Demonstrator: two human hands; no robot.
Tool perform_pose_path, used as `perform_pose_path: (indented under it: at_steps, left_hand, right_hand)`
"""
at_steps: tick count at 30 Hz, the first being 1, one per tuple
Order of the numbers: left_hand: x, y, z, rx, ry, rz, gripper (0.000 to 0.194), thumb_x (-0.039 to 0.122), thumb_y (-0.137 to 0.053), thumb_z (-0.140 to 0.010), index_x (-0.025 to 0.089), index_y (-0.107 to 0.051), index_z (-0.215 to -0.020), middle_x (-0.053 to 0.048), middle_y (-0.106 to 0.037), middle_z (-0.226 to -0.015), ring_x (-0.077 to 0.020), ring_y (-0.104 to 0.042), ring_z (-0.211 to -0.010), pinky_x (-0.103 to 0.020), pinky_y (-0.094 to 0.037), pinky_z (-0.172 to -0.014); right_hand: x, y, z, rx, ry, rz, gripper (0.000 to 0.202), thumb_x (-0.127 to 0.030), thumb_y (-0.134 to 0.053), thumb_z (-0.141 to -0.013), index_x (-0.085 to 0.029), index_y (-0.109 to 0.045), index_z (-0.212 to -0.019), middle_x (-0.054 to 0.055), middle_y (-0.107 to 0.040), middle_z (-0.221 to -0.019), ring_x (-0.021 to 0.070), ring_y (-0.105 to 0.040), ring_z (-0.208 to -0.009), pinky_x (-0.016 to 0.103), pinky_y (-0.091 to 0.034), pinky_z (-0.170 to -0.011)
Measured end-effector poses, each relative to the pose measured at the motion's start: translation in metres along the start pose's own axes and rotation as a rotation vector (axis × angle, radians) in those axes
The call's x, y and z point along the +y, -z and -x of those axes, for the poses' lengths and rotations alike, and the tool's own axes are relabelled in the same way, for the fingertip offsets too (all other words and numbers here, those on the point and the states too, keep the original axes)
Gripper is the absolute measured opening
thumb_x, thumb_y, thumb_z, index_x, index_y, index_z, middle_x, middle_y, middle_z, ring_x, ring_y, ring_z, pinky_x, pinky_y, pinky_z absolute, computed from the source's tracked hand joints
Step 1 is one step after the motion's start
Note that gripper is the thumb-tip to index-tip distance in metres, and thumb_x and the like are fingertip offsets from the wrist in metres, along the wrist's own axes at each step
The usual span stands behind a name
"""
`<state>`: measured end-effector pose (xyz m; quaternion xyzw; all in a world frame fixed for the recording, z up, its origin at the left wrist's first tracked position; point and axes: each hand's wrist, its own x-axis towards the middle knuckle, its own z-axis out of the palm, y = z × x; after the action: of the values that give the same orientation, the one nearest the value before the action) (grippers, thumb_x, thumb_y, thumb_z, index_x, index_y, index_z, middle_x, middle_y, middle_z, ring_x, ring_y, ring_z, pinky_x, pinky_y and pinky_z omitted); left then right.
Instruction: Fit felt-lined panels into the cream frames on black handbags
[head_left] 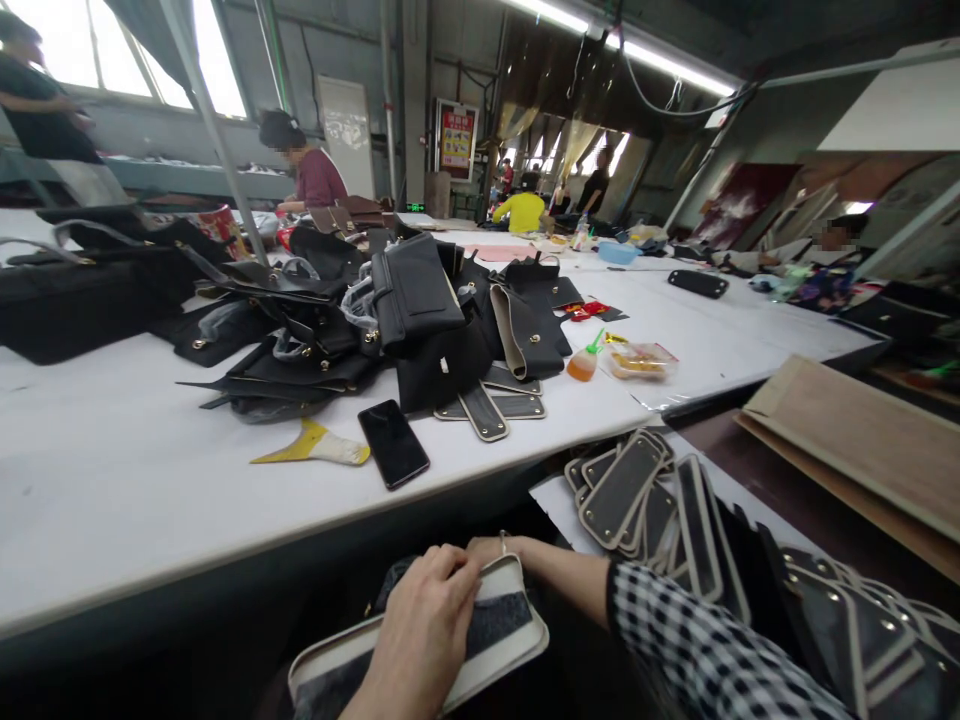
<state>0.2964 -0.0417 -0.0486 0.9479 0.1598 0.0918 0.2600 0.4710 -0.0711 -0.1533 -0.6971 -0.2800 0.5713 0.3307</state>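
Note:
A long bag panel (499, 618) with a cream border and a dark grey middle lies tilted low in front of me, over dark material. My left hand (427, 625) reaches across it, its fingers bent over the far edge and closed on it. My right hand (491, 548) is at that same far edge, touching the panel near the left fingertips. Its own fingers are mostly hidden behind the left hand and the panel. Black material (401, 580) shows just beyond the left hand.
A white table (187, 510) ahead holds black handbags (420, 300), a phone (394, 443), a yellow-handled tool (311, 445) and a bottle of amber liquid (583, 362). Cream-edged panels (622, 490) pile up at right beside cardboard (862, 450). Several people work farther back.

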Motion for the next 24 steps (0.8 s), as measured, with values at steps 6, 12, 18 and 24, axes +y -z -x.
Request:
perform_pose_path:
  at_steps: [6,12,18,24]
  left_hand:
    - [-0.008,-0.012,0.003,0.026,-0.054,-0.029,0.035,0.010,-0.043,-0.092,0.024,-0.059,-0.120,-0.005,-0.065,-0.108,-0.0216,-0.061,-0.092,-0.035,-0.053,-0.078]
    - [-0.002,-0.013,0.001,0.051,0.004,0.013,0.029,0.008,-0.046,-0.090,0.026,-0.063,-0.105,-0.002,-0.065,-0.102,-0.0212,-0.061,-0.090,-0.034,-0.050,-0.075]
    - [0.000,-0.017,0.004,0.100,0.003,0.024,0.033,0.009,-0.045,-0.088,0.028,-0.064,-0.108,-0.002,-0.066,-0.100,-0.0225,-0.060,-0.089,-0.036,-0.050,-0.076]
    - [0.004,-0.015,0.003,-0.008,-0.155,-0.206,0.043,0.012,-0.049,-0.079,0.013,-0.061,-0.120,-0.012,-0.067,-0.109,-0.0287,-0.062,-0.092,-0.041,-0.055,-0.077]
  right_hand:
    - [0.003,-0.015,-0.010,-0.202,0.015,0.107,0.024,-0.036,-0.058,-0.094,-0.015,-0.062,-0.105,0.004,-0.065,-0.100,0.0160,-0.064,-0.081,0.032,-0.056,-0.070]
    - [0.016,0.002,0.013,-0.434,0.245,0.140,0.016,-0.030,-0.067,-0.088,-0.015,-0.067,-0.090,0.004,-0.068,-0.099,0.0189,-0.063,-0.095,0.041,-0.051,-0.091]
    - [0.003,0.007,0.031,-0.498,0.440,0.134,0.014,-0.040,-0.071,-0.081,-0.026,-0.073,-0.083,0.000,-0.070,-0.107,0.0212,-0.058,-0.112,0.032,-0.038,-0.107]
    - [-0.006,0.005,0.041,-0.382,0.451,0.221,0.016,-0.039,-0.063,-0.087,-0.029,-0.074,-0.095,0.000,-0.071,-0.101,0.0231,-0.060,-0.111,0.035,-0.041,-0.105]
